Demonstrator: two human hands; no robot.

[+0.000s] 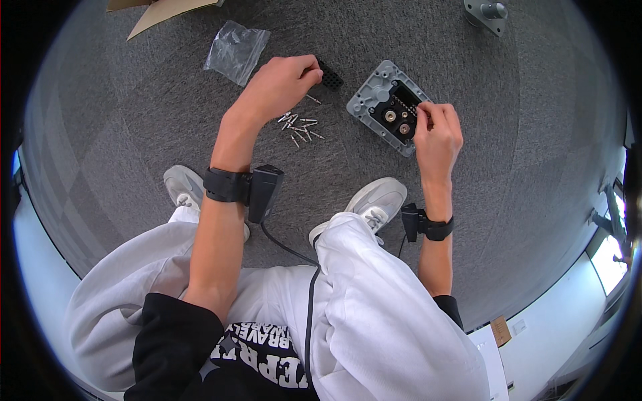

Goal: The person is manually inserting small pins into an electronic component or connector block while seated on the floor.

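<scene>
My left hand point(281, 83) is closed, its fingertips pinching the near end of a small black block with rows of holes point(331, 77). Below that hand, several slim silver metal pins point(302, 125) lie loose on the carpet. To the right rests a grey metal housing point(362, 100) with screw holes around its rim. Set in it is a black insert point(382, 115) bearing round metal contacts and a row of small pins. My right hand point(439, 137) has its fingers pinched together over the insert's right edge; whatever they hold is hidden.
A clear plastic bag point(236, 52) lies beyond my left hand. An open cardboard box point(164, 15) stands at the far left, and a grey metal bracket point(487, 17) at the far right. My shoes point(378, 200) are close by; a black cable point(311, 301) runs from my left wrist device.
</scene>
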